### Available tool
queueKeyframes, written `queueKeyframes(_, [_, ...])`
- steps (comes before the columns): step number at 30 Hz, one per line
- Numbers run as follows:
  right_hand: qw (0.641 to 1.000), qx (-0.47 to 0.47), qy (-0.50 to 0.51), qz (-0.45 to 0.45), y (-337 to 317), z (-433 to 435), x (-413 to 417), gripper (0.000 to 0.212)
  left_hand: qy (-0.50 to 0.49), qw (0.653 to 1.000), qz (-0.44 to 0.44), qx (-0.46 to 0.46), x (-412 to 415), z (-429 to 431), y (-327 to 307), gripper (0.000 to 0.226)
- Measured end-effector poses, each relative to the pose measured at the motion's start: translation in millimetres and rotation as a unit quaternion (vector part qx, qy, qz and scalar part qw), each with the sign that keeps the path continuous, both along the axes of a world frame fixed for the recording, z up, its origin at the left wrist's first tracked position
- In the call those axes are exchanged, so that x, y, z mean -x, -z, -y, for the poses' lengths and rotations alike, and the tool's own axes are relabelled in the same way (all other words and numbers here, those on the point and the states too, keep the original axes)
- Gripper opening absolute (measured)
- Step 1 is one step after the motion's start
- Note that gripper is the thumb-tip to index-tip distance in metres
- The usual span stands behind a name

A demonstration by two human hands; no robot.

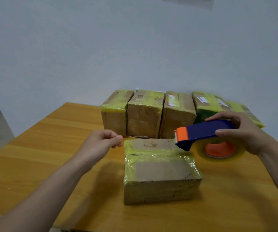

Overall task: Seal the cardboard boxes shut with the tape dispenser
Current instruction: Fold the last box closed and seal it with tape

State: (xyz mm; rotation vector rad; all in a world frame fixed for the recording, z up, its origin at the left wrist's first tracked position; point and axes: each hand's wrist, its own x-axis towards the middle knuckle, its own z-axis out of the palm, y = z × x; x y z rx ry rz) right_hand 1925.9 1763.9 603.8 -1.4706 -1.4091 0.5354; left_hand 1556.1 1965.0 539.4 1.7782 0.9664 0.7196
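The right hand (pixel 240 133) is gripping the blue tape dispenser (pixel 207 129), w/ fingers curling over the top & the thumb pressing on the near side. It is holding the dispenser up above the table (pixel 51 148), tilting a bit, w/ the orange head (pixel 181 133) pointing left. The blue tip under that head is sitting right at the far right corner of the near box (pixel 160 171). Can't tell if it is touching the box or not. The roll of see-through yellow tape (pixel 225 158) w/ its orange middle is hanging under the hand, just right of that box.

The left hand (pixel 101 141) is floating just left of the box's far left corner, not touching it. Its fingers are curling in against the thumb & nothing is showing inside.

The near box is lying flat in the middle of the wooden table. Yellow tape is running across its top & down its sides, looking wrinkly & shiny.

Behind it, a row of taped boxes (pixel 143 114) is standing side by side at the far edge of the table, by the pale wall (pixel 135 47). The ones on the right are partly hiding behind the right hand.
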Motion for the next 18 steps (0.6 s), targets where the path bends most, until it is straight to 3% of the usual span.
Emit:
queueKeyframes(4, [0.997, -0.044, -0.032, -0.050, -2.5, -20.7, 17.9, 0.041, 0.077, 0.996, 0.032, -0.026, -41.5, 21.6, -22.0, 0.036])
queueKeyframes(7, [0.988, -0.070, -0.071, -0.118, -7.3, -35.3, 31.6, 0.045, 0.108, 0.981, 0.075, 0.144, -60.9, 30.1, -34.5, 0.041])
queueKeyframes(10, [0.976, -0.083, -0.100, -0.175, -8.7, -49.0, 39.7, 0.045, 0.155, 0.913, 0.163, 0.339, -69.0, 37.1, -42.2, 0.049])
queueKeyframes(12, [0.972, -0.084, -0.108, -0.189, -8.5, -55.5, 42.6, 0.046, 0.167, 0.875, 0.223, 0.395, -70.2, 39.2, -43.9, 0.048])
queueKeyframes(15, [0.972, -0.082, -0.106, -0.193, -9.2, -62.3, 43.7, 0.048, 0.141, 0.859, 0.265, 0.414, -69.2, 35.3, -46.9, 0.031])
queueKeyframes(18, [0.973, -0.079, -0.103, -0.189, -12.1, -65.7, 43.6, 0.050, 0.108, 0.882, 0.258, 0.380, -67.5, 28.9, -47.5, 0.022])
